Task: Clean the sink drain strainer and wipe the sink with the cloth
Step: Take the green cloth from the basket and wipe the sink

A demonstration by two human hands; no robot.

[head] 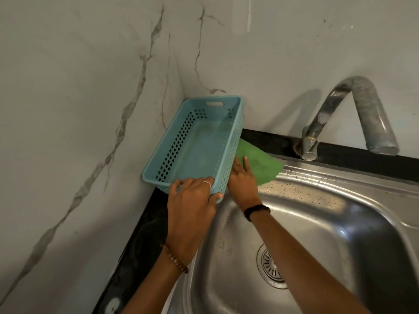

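This is a home kitchen corner. A stainless steel sink point(317, 223) with a drain strainer point(271, 266) sits in a black countertop point(140, 245), a curved metal faucet point(353, 114) rising behind it. White marble-veined wall tiles point(90, 87) line the corner.

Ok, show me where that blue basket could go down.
Free: the black counter between wall and sink, below the basket. Also the basin floor around the drain strainer. Crowded: the back corner, where the right hand presses the green cloth beside the faucet.
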